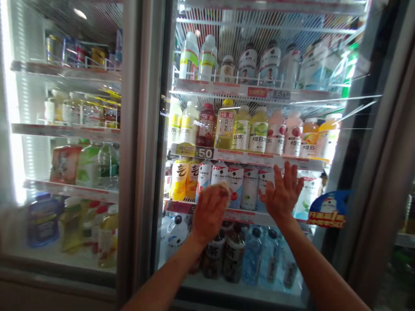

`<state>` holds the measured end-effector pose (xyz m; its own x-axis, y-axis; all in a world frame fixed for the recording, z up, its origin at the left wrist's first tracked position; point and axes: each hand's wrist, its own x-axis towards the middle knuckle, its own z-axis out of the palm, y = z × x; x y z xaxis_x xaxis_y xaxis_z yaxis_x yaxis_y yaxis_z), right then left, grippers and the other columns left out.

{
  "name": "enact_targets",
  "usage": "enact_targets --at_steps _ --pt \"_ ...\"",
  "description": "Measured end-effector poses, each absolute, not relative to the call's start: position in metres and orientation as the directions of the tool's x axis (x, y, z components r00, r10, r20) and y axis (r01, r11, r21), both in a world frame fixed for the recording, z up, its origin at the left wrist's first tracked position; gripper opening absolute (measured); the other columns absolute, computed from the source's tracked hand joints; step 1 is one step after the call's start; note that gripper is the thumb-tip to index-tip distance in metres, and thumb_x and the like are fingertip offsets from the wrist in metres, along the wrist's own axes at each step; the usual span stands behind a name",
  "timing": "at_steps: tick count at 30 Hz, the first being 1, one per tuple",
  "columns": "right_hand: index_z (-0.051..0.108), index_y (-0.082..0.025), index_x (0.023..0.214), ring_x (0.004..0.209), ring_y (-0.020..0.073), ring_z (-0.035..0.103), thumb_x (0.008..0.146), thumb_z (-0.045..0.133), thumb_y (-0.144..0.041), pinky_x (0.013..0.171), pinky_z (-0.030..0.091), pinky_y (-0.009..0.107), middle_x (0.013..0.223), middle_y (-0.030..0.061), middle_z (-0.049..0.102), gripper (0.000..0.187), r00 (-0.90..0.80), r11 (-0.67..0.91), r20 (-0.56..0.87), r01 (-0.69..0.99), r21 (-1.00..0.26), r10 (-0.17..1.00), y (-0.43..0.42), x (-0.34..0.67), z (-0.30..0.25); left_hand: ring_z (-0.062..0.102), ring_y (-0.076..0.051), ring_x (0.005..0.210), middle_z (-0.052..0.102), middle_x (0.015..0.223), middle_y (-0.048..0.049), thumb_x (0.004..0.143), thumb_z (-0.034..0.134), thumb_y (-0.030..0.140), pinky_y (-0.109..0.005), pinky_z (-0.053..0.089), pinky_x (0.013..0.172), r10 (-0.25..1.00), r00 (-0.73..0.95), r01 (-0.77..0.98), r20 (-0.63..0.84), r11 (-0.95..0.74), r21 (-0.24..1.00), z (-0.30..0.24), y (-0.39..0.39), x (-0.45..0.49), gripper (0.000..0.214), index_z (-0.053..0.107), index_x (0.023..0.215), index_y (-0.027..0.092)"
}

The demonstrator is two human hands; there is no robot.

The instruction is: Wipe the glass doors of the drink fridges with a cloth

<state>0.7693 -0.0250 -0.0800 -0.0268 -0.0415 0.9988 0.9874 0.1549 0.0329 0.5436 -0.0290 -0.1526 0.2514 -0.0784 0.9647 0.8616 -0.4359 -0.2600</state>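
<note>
My left hand is in front of the lit drinks fridge, fingers curled over a small pale cloth. Only an edge of the cloth shows past my fingertips, and it is blurred. Farther right, my right hand is raised with its fingers spread and nothing in it. Both hands appear to be against the glass door, though contact is hard to judge. Behind them stands a row of cans, partly covered by my hands. Dark-labelled tea bottles stand below my left hand.
Above the cans, a shelf holds several coloured drink bottles, with more bottles higher up. A blue sticker is on the right side of the door. A metal door frame separates a second fridge section with shelved drinks at left.
</note>
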Motion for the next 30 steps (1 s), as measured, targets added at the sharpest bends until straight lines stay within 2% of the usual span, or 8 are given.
enact_targets --at_steps 4,11,16,18,21,26,28,30 --pt "0.034 -0.021 0.137 0.137 0.0259 0.021 0.086 0.036 -0.029 0.108 0.015 0.051 0.145 0.0120 0.031 0.052 -0.039 0.152 0.998 0.987 0.046 -0.045 -0.026 0.772 -0.081 0.025 -0.019 0.135 0.039 0.141 0.0021 0.084 0.048 0.022 -0.039 0.020 0.113 -0.067 0.500 0.747 0.864 -0.472 -0.469 -0.179 -0.035 0.571 0.042 0.048 0.126 0.029" --pt "0.038 -0.020 0.135 0.136 0.0253 0.023 0.087 0.034 -0.031 0.108 0.015 0.050 0.143 0.0130 0.034 0.049 -0.007 0.146 0.997 0.989 0.017 -0.071 -0.025 0.767 -0.077 0.011 -0.026 0.138 0.016 0.150 -0.0087 0.085 0.046 0.016 -0.049 0.022 0.110 -0.023 0.002 0.935 1.000 -0.355 -0.010 -0.166 -0.032 0.492 0.057 0.030 0.139 0.022" --pt "0.035 -0.022 0.137 0.136 0.0256 0.023 0.087 0.036 -0.030 0.108 0.015 0.051 0.145 0.0124 0.031 0.051 -0.042 0.159 0.999 0.986 0.044 -0.018 -0.033 0.771 -0.094 0.023 -0.020 0.136 0.030 0.145 0.0019 0.085 0.048 0.023 -0.040 0.024 0.111 -0.040 0.517 0.733 0.855 -0.495 -0.467 -0.192 -0.043 0.573 0.043 0.048 0.127 0.029" --pt "0.034 -0.025 0.137 0.136 0.0253 0.024 0.086 0.038 -0.028 0.108 0.013 0.052 0.145 0.0113 0.031 0.051 -0.079 0.148 0.997 0.986 0.078 0.007 -0.038 0.778 -0.108 0.026 -0.017 0.135 0.036 0.142 0.0044 0.085 0.048 0.025 -0.038 0.021 0.113 -0.019 0.577 0.708 0.816 -0.486 -0.512 -0.210 -0.045 0.576 0.041 0.049 0.125 0.033" --pt "0.034 -0.027 0.136 0.136 0.0249 0.025 0.086 0.040 -0.026 0.108 0.011 0.052 0.145 0.0098 0.032 0.051 -0.122 0.136 0.993 0.983 0.120 0.006 -0.040 0.789 -0.125 0.022 -0.020 0.136 0.040 0.140 0.0000 0.085 0.047 0.020 -0.041 0.017 0.113 0.067 0.412 0.832 0.909 -0.435 -0.345 -0.227 -0.043 0.522 0.045 0.045 0.129 0.032" --pt "0.027 -0.027 0.140 0.137 0.0272 0.021 0.086 0.039 -0.027 0.107 0.012 0.055 0.148 0.0107 0.026 0.055 -0.049 0.138 0.999 0.989 0.048 0.002 -0.034 0.790 -0.133 0.011 -0.027 0.138 0.011 0.150 -0.0091 0.084 0.046 0.013 -0.052 0.021 0.109 0.064 -0.027 0.959 0.998 -0.278 0.044 -0.224 -0.038 0.457 0.066 0.019 0.142 0.025" --pt "0.027 -0.028 0.140 0.137 0.0273 0.021 0.087 0.038 -0.027 0.107 0.011 0.055 0.148 0.0098 0.025 0.055 -0.038 0.143 0.999 0.989 0.037 0.006 -0.033 0.788 -0.134 0.012 -0.027 0.138 0.009 0.151 -0.0056 0.084 0.045 0.013 -0.050 0.022 0.109 0.053 0.070 0.932 0.996 -0.358 -0.046 -0.226 -0.040 0.485 0.063 0.023 0.141 0.026" --pt "0.029 -0.028 0.139 0.137 0.0273 0.020 0.086 0.038 -0.027 0.107 0.010 0.055 0.148 0.0095 0.024 0.054 -0.045 0.159 0.999 0.986 0.043 0.011 -0.033 0.788 -0.134 0.017 -0.023 0.137 0.017 0.150 0.0004 0.084 0.045 0.016 -0.044 0.021 0.112 0.021 0.346 0.833 0.938 -0.467 -0.297 -0.231 -0.043 0.525 0.054 0.036 0.135 0.030"
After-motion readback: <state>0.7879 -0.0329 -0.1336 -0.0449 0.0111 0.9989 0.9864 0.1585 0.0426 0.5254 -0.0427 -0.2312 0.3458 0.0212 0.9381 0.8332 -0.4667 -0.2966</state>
